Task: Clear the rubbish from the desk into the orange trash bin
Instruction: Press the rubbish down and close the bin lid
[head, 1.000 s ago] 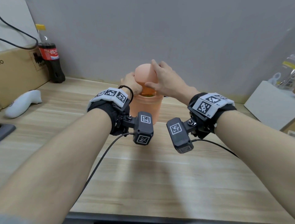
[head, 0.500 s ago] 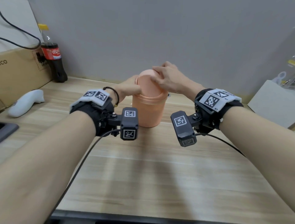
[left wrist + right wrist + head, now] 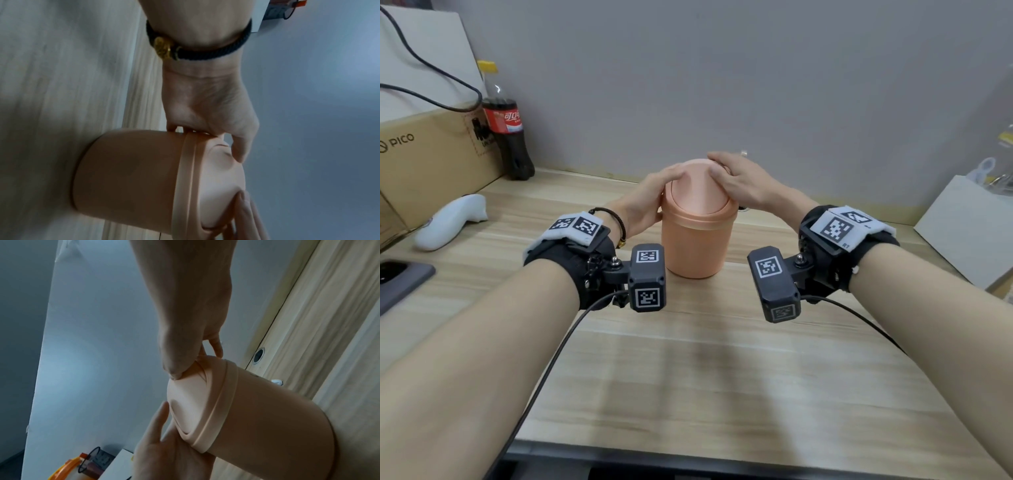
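Note:
The orange trash bin (image 3: pixel 697 246) stands upright in the middle of the wooden desk (image 3: pixel 705 377), its domed swing lid (image 3: pixel 698 192) seated on the rim. My left hand (image 3: pixel 650 195) curls round the lid's left side, thumb on the dome. My right hand (image 3: pixel 743 181) holds the lid's right side from above. The left wrist view has the left hand (image 3: pixel 209 110) pinching the lid at the rim of the bin (image 3: pixel 127 175). In the right wrist view my right hand (image 3: pixel 185 337) grips the lid's top edge. No loose rubbish shows on the desk.
A cola bottle (image 3: pixel 505 123) and a cardboard box (image 3: pixel 424 161) stand at the back left. A white controller (image 3: pixel 450 221) and a dark phone (image 3: pixel 400 281) lie at the left. A white box (image 3: pixel 969 226) is at the right edge. The grey wall is just behind the bin.
The lid was raised and tilted over the bin, with something orange showing inside. It now sits down on the rim, and both hands have settled onto its sides.

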Motion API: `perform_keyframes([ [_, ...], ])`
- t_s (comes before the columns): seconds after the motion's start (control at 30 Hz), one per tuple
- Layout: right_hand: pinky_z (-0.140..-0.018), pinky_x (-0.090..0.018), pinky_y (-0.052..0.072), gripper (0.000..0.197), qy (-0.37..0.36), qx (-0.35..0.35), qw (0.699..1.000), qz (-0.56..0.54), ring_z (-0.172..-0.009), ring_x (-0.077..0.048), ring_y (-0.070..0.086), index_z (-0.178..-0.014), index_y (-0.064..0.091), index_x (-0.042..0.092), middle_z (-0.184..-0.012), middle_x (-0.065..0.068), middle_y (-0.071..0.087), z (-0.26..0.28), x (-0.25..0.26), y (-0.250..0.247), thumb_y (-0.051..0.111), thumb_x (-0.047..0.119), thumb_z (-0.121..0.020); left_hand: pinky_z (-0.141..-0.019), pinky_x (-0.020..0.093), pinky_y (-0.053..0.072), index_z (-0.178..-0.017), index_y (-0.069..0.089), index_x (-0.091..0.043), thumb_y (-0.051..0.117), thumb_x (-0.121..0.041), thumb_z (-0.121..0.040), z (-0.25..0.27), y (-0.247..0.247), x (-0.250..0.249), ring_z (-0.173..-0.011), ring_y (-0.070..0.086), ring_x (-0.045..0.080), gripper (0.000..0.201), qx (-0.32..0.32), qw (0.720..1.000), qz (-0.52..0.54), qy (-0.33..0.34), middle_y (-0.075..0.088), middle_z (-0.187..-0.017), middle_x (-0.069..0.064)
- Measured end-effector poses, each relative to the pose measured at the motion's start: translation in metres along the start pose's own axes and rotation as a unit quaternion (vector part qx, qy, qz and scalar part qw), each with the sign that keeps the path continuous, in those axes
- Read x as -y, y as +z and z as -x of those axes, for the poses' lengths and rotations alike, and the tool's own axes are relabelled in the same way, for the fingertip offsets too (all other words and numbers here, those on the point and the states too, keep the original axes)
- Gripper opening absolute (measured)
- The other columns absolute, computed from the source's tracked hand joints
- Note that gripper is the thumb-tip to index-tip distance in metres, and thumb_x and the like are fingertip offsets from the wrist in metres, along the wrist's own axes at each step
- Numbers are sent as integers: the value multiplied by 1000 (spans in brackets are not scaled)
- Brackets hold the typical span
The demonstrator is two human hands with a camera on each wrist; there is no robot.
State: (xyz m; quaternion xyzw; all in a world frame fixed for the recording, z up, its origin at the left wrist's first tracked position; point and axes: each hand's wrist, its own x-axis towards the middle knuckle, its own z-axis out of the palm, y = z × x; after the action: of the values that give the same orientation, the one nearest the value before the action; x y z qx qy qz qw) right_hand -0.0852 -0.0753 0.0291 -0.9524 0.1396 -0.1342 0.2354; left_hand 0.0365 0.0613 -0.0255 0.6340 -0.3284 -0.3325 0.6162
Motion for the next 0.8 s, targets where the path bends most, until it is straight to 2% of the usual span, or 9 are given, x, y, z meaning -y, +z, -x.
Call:
perform_keyframes([
  [0.07, -83, -35, 47, 43, 34, 10, 999, -39, -107, -24, 52, -138, 42, 4, -135, -15, 51, 4, -2, 0, 34, 29, -104, -88, 30, 42, -138, 52, -36, 37, -47, -103, -1, 4, 3, -120, 54, 9, 40, -16, 1000, -4, -1, 62, -132, -11],
  [0.13, -87, -40, 51, 47, 91, 36, 991, -96, -113, -22, 52, -145, 31, 18, -139, -4, 46, 11, -6, 1, 33, 39, -103, -91, 30, 43, -138, 48, -37, 34, -48, -105, -2, 8, 5, -116, 54, 6, 38, -20, 1000, -8, 0, 60, -127, -15],
  [0.23, -82, -50, 56, 46, 144, 53, 971, -181, -115, -24, 53, -144, 27, 31, -132, 3, 45, 24, -17, 1, 32, 45, -101, -94, 29, 43, -140, 45, -37, 33, -47, -106, -2, 16, 3, -110, 53, 5, 37, 1, 1000, -13, -4, 58, -121, -16],
  [0.33, -83, -54, 55, 43, 164, 42, 963, -212, -116, -23, 52, -142, 27, 37, -132, 6, 44, 35, -33, -7, 32, 47, -101, -82, 23, 41, -143, 43, -40, 33, -44, -107, -3, 30, -2, -106, 50, 7, 38, 40, 999, -23, -18, 55, -120, -17],
  [0.43, -85, -55, 53, 42, 190, 19, 954, -230, -117, -22, 50, -141, 31, 40, -131, 7, 46, 47, -51, -19, 33, 47, -100, -82, 23, 41, -138, 47, -45, 37, -42, -106, -6, 48, -5, -100, 51, 7, 33, 75, 996, -33, -29, 55, -121, -19],
  [0.5, -86, -55, 53, 42, 204, 6, 950, -236, -116, -21, 52, -140, 33, 40, -128, 7, 48, 54, -60, -25, 34, 46, -99, -92, 25, 42, -142, 45, -44, 42, -43, -104, -10, 58, -6, -110, 52, 10, 38, 92, 995, -29, -29, 52, -135, -20],
  [0.57, -86, -54, 53, 41, 213, -4, 947, -240, -115, -22, 53, -139, 35, 38, -125, 5, 50, 59, -67, -30, 36, 46, -98, -96, 26, 43, -146, 42, -42, 46, -42, -103, -15, 65, -5, -115, 52, 10, 43, 96, 995, -25, -27, 50, -141, -19],
  [0.7, -87, -51, 53, 46, 209, -10, 949, -237, -113, -20, 55, -138, 35, 37, -126, 7, 51, 62, -74, -31, 48, 48, -95, -91, 23, 45, -143, 49, -33, 48, -41, -103, -20, 71, -2, -112, 55, 9, 40, 93, 995, -19, -15, 59, -129, -13],
  [0.8, -91, -46, 53, 55, 194, -30, 955, -222, -109, -18, 59, -140, 34, 35, -125, 7, 54, 61, -76, -28, 57, 48, -91, -98, 25, 45, -140, 51, -22, 45, -36, -104, -26, 61, -1, -112, 58, 12, 39, 45, 999, -4, -19, 62, -123, -6],
])
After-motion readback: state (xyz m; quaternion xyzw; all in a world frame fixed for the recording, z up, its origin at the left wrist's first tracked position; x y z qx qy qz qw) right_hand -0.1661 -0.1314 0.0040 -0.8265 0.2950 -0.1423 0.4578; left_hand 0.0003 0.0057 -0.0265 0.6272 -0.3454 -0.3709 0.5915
